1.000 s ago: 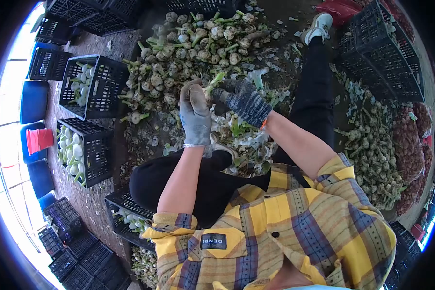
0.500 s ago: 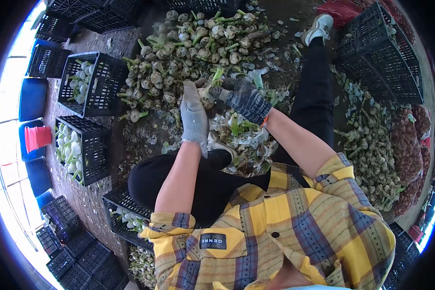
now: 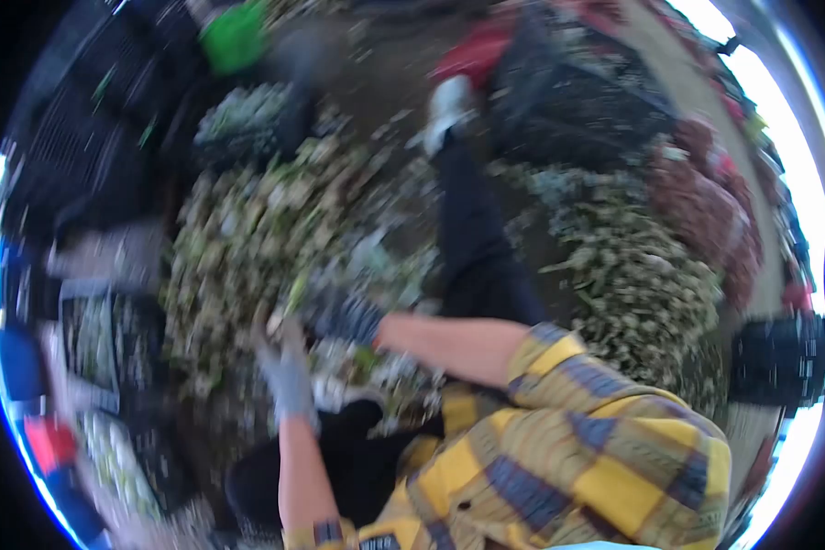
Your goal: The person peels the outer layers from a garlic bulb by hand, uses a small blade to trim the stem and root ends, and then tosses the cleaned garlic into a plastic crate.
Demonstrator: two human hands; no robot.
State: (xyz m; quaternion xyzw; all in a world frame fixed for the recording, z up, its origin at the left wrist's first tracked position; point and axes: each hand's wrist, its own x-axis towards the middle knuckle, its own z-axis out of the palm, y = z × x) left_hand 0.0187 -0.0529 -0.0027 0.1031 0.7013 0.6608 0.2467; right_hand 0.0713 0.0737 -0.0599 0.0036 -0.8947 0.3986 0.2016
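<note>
The view is smeared by motion. My left hand [image 3: 289,371], in a pale grey knitted glove, is closed around a garlic bulb [image 3: 276,322] near the heap's front edge. A green stem [image 3: 296,293] rises beside the bulb, between my hands. My right hand [image 3: 348,317], in a dark glove, is close to the bulb and stem on their right side; its fingers are too blurred to make out. Beyond both hands spreads a heap of unpeeled garlic bulbs [image 3: 238,247] with green stems. Loose pale peelings [image 3: 376,362] lie below my hands.
Black crates [image 3: 137,339] stand at left, one holding pale peeled bulbs [image 3: 115,463]. Another garlic heap [image 3: 642,284] lies to the right, with red net sacks [image 3: 706,202] behind it. A dark crate [image 3: 577,92] stands at upper right. A green container [image 3: 234,38] shows at the top.
The camera has swung, so the whole scene has shifted and blurred. My hands now appear further left and lower, still close together around the bulb. The green container has come into view.
</note>
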